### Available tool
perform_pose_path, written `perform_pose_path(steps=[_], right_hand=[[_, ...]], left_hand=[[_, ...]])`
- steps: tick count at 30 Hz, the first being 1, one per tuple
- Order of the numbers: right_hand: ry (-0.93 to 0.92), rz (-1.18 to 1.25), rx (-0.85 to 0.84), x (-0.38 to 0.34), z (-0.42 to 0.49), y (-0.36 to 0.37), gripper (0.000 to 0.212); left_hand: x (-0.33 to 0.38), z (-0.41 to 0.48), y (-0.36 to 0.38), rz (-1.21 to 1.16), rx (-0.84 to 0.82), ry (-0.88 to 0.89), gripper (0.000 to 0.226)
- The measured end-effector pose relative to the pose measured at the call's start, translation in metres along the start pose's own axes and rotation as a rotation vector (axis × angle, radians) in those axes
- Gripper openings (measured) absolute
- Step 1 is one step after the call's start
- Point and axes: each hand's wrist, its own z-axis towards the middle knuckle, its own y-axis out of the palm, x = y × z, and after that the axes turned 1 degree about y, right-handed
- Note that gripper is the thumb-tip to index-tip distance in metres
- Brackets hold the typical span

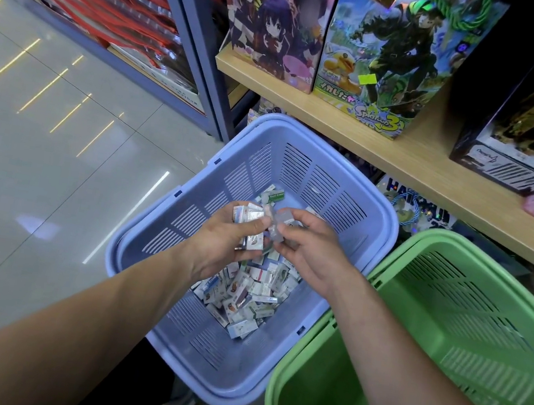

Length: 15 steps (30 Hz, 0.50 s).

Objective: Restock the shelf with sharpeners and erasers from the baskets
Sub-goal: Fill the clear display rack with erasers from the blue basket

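Note:
A blue plastic basket [361, 188] stands on the floor with a heap of small boxed erasers [256, 291] at its bottom. Both hands are over it. My left hand [228, 245] grips a bunch of small eraser boxes [247, 215] in its curled fingers. My right hand [307, 250] pinches a small pale translucent piece [278, 223] between thumb and fingers, right beside the left hand's bunch. What exactly that pale piece is stays blurred. A green basket [447, 333] sits to the right, its visible inside bare.
A wooden shelf [403, 160] runs above the baskets with tall illustrated boxes [377, 56] and a black box [530, 103] standing on it. A blue metal rack post [196, 39] rises at left. Glossy tiled floor [38, 168] spreads to the left.

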Motion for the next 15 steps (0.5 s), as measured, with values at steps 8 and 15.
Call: perform_pose_path(steps=[8,15], right_hand=[[-0.061,-0.004,-0.005,-0.0009,-0.0007,-0.0010,0.021],[-0.085,-0.136,0.039,0.0037,-0.0006,0.0048,0.033]], left_hand=[[0.0007,0.0025,-0.0011,-0.001,0.061,-0.029,0.062],[0.0030,-0.0003,0.0034,0.004,0.014,-0.023,0.067]])
